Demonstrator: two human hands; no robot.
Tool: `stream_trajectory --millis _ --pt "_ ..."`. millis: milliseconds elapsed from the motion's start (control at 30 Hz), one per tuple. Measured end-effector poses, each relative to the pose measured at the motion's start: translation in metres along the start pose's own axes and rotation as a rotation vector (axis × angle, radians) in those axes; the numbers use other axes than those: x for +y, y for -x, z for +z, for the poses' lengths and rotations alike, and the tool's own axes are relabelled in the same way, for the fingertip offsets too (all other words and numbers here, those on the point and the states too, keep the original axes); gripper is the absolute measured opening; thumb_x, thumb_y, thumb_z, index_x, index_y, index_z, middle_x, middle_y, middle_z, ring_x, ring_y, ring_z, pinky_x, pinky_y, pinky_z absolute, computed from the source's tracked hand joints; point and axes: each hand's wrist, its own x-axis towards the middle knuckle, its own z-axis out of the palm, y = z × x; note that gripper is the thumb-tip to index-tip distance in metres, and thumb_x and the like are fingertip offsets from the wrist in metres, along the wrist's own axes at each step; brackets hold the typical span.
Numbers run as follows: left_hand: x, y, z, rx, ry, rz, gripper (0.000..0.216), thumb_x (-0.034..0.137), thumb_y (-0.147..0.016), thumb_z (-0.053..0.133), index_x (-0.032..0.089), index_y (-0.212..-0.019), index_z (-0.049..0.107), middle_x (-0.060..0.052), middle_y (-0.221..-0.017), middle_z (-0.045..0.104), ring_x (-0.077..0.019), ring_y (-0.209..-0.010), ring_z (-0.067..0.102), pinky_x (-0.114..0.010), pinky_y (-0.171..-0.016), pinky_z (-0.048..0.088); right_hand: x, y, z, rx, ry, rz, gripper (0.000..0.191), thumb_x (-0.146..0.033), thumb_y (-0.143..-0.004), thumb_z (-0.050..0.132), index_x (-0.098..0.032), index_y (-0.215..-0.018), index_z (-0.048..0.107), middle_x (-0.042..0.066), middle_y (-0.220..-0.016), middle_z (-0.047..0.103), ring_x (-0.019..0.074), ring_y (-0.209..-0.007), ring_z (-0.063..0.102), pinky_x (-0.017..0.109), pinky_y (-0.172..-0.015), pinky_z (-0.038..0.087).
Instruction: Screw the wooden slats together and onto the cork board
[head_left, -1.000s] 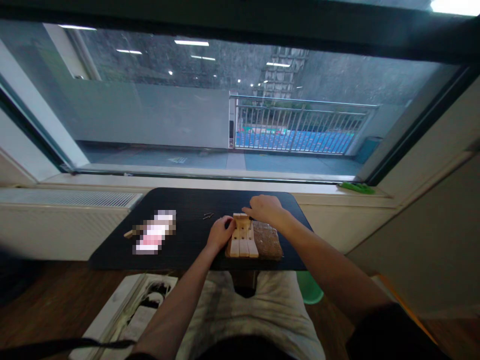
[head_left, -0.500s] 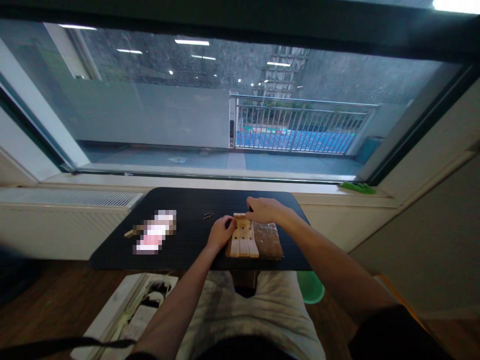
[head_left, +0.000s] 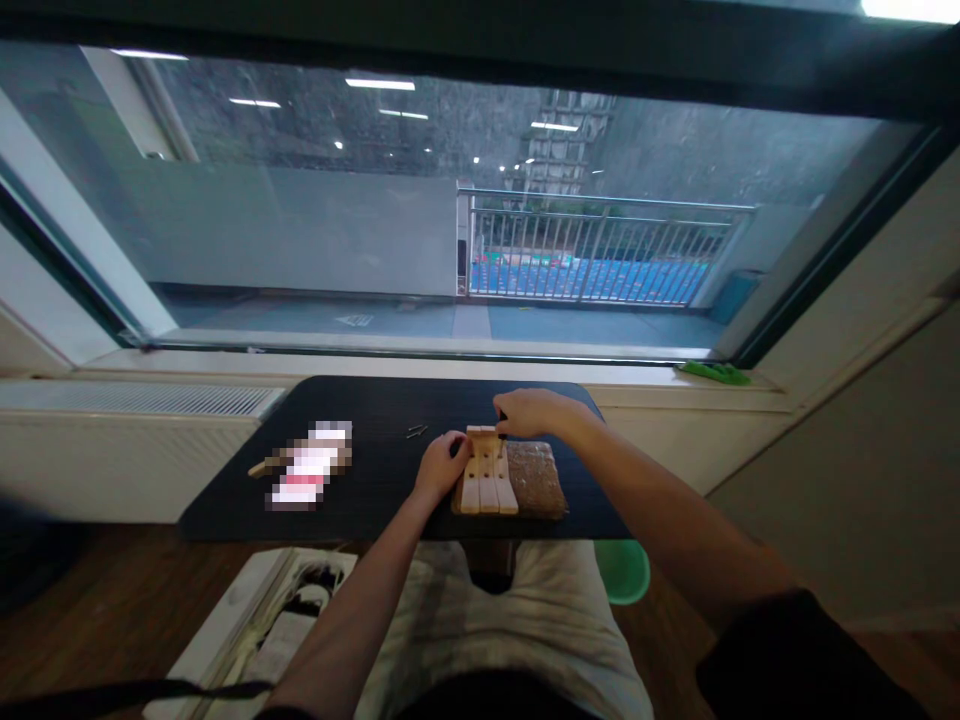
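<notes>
A small assembly of pale wooden slats point(head_left: 485, 480) lies on a black table point(head_left: 375, 490), with a brown rough block point(head_left: 534, 478) right beside it. My left hand point(head_left: 441, 466) rests curled against the left side of the wooden assembly, steadying it. My right hand point(head_left: 529, 412) hovers at the far end of the wood, fingers pinched on a small dark thing whose nature I cannot make out.
Two small nails or screws point(head_left: 416, 431) lie on the table left of the wood. A blurred pinkish packet point(head_left: 309, 465) sits further left. A large window is behind the table, a green object point(head_left: 622, 570) below it, and a white box point(head_left: 262, 630) on the floor.
My right hand has drawn slightly back and to the right from over the wood's far end, its fingers closing into a pinch. The left hand has stayed put.
</notes>
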Motion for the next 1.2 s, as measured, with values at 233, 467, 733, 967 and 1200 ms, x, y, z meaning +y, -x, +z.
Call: stream_trajectory --millis 233,467,733,967,1200 --pt "0.001 0.0 0.0 -0.008 0.003 -0.005 0.025 0.036 -0.088 0.047 0.021 -0.093 0.066 -0.006 -0.096 0.072 -0.0206 -0.092 0.065 -0.031 -0.083 0.049 0.006 -0.004 -0.003 -0.052 -0.031 -0.056 0.03 -0.028 -0.088 0.054 -0.011 -0.109 0.068 0.011 -0.102 0.073 0.0191 -0.087 0.067 0.024 -0.062 0.041" --pt "0.001 0.0 0.0 -0.011 -0.001 -0.013 0.025 0.036 -0.089 0.047 0.021 -0.093 0.066 -0.006 -0.095 0.071 -0.0205 -0.092 0.064 -0.031 -0.083 0.049 0.016 -0.016 0.005 -0.068 -0.115 -0.071 0.026 -0.027 -0.081 0.059 -0.012 -0.099 0.071 0.008 -0.086 0.074 0.0164 -0.074 0.065 0.023 -0.057 0.039" --pt "0.001 0.0 -0.001 -0.018 0.015 -0.012 0.025 0.037 -0.089 0.047 0.02 -0.093 0.066 -0.006 -0.096 0.071 -0.0211 -0.092 0.064 -0.033 -0.084 0.049 0.019 -0.021 0.011 -0.071 -0.187 -0.073 0.027 -0.026 -0.076 0.061 -0.014 -0.098 0.07 0.006 -0.082 0.074 0.0152 -0.069 0.065 0.022 -0.057 0.04" --pt "0.002 0.0 0.0 -0.016 -0.004 -0.011 0.025 0.036 -0.089 0.047 0.021 -0.093 0.066 -0.006 -0.095 0.071 -0.0206 -0.092 0.064 -0.031 -0.082 0.049 0.016 -0.023 0.014 -0.036 -0.18 -0.096 0.031 -0.029 -0.073 0.064 -0.013 -0.1 0.071 0.006 -0.085 0.075 0.0152 -0.068 0.066 0.022 -0.056 0.041" --pt "0.001 0.0 0.0 -0.019 -0.012 -0.002 0.026 0.036 -0.089 0.047 0.019 -0.095 0.066 -0.007 -0.098 0.071 -0.0211 -0.093 0.064 -0.032 -0.083 0.048 0.009 -0.017 0.007 -0.066 -0.072 0.029 0.035 -0.037 -0.081 0.057 -0.011 -0.098 0.073 0.012 -0.088 0.075 0.0229 -0.081 0.068 0.027 -0.061 0.044"
